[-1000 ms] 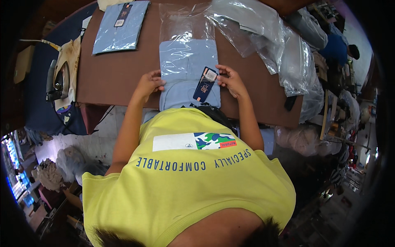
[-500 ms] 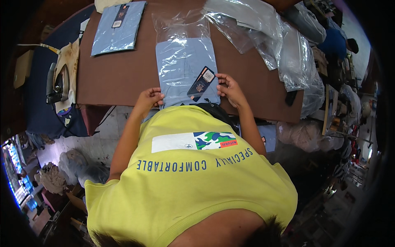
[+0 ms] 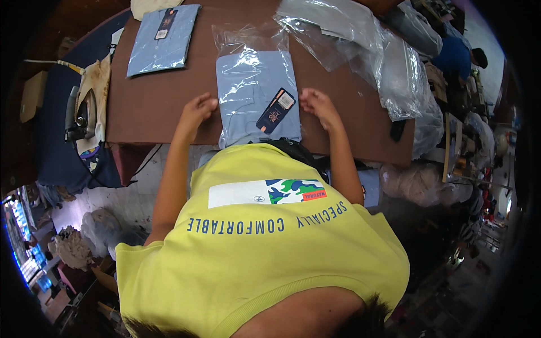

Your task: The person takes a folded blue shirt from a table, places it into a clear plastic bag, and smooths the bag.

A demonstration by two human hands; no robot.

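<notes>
A folded light-blue shirt point(image 3: 236, 79) lies in a clear plastic bag point(image 3: 248, 38) on the brown-covered table, its lower end against my body. A dark hang tag point(image 3: 276, 110) with a pale label rests slantwise on the shirt. My left hand point(image 3: 199, 110) hovers just off the bag's left edge, open and empty, its fingers loosely bent. Beside the right edge is my right hand point(image 3: 320, 106), also open with bent fingers and holding nothing. Its fingertips are very near the bag; whether they touch it I cannot tell.
Another bagged blue shirt point(image 3: 163, 42) lies at the far left of the brown table point(image 3: 152, 112). Loose clear bags point(image 3: 360, 34) spread over the far right side. An iron point(image 3: 84, 115) stands on the left. A person in blue point(image 3: 454, 56) is at the far right.
Both hands have let go of the bag's side edges. They have moved up and slightly outward, while the bagged shirt has stayed nearly in place.
</notes>
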